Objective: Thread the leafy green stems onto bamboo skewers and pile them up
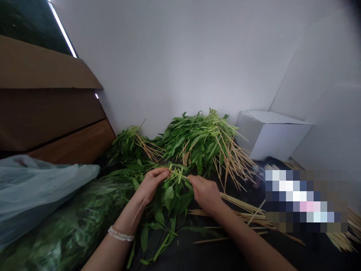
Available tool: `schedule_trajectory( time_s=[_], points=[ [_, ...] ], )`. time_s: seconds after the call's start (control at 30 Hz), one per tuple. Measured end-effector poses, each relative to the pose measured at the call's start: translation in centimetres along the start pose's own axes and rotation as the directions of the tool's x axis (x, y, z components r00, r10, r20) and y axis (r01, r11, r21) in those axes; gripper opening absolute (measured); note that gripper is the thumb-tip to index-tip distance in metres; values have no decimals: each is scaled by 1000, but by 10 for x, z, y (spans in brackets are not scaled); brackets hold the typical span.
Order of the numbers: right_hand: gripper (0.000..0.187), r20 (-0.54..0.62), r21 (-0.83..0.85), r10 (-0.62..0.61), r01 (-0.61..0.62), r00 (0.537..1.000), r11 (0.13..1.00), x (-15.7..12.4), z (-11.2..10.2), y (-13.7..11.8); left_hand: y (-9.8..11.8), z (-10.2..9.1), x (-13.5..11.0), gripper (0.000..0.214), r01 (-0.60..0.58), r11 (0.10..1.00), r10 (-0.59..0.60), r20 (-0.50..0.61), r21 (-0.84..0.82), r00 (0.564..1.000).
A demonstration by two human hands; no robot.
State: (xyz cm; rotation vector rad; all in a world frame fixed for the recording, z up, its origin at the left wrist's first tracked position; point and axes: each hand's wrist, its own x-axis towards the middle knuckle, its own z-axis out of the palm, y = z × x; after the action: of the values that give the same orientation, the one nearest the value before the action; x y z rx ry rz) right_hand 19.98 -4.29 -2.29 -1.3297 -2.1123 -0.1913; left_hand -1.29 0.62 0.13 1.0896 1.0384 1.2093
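In front of me, leafy green stems (169, 194) hang from a thin bamboo skewer (184, 176) that runs between my hands. My left hand (152, 184) pinches the stems at the left end, and its fingertips partly hide the skewer's tip there. My right hand (205, 191) is closed around the skewer's other end, with most of that end hidden in the fist. Loose leafy stems (160, 248) lie on the dark surface below. To the right, plain bamboo skewers (245, 210) lie partly under my right forearm.
Against the white wall sit a big pile of skewered greens (194, 131) and a smaller pile (126, 141). A white box (276, 135) stands at right. At left are a plastic bag of greens (76, 222), whitish plastic (42, 188) and a cardboard box (47, 109). A blurred patch covers the right.
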Motion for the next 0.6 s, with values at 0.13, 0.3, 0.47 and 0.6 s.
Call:
schedule_trajectory(
  time_s=[0.13,0.3,0.47,0.6],
  points=[
    [30,6,13,-2,2,1000,1000,-1,2,0,0,0,0,36,22,1000,-22,1,2,1000],
    [30,9,11,-1,1,1000,1000,-2,3,-1,-4,1,-1,32,17,998,-18,21,53,1000],
    [28,9,16,-8,8,1000,1000,-1,2,-4,-5,5,-3,29,-40,993,35,45,109,998],
    [27,-5,21,-27,27,1000,999,0,1,-5,1,12,-8,41,-126,976,95,177,177,980]
  ],
)
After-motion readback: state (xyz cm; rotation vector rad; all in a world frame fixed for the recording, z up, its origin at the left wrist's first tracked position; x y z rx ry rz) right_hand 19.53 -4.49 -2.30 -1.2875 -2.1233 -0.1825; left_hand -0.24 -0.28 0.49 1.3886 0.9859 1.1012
